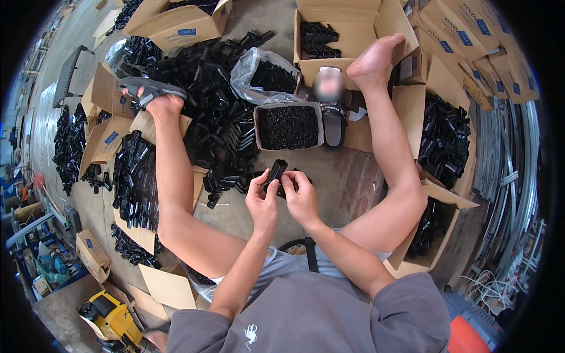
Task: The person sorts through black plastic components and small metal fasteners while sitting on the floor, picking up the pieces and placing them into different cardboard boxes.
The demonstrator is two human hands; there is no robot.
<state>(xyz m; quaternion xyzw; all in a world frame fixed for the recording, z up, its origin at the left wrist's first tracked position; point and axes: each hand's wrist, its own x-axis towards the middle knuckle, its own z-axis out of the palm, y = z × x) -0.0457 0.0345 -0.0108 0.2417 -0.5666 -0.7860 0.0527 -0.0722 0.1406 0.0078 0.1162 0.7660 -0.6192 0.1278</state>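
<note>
Over the floor (335, 182), left hand (262, 206) and right hand (301, 202) pinch what's probably one black part (278, 169); seems mid-handling, so next wants steady grip.

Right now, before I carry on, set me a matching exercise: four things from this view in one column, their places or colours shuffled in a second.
Things
1. Black part
2. Loose sandal
3. Boxy device
4. Worn sandal

Places or colours
A. Yellow and black, at the picture's lower left
B. On the left foot
C. Between the left hand and the right hand
D. Just right of an open carton of small black pieces

Pairs: 1-C, 2-D, 3-A, 4-B
</note>
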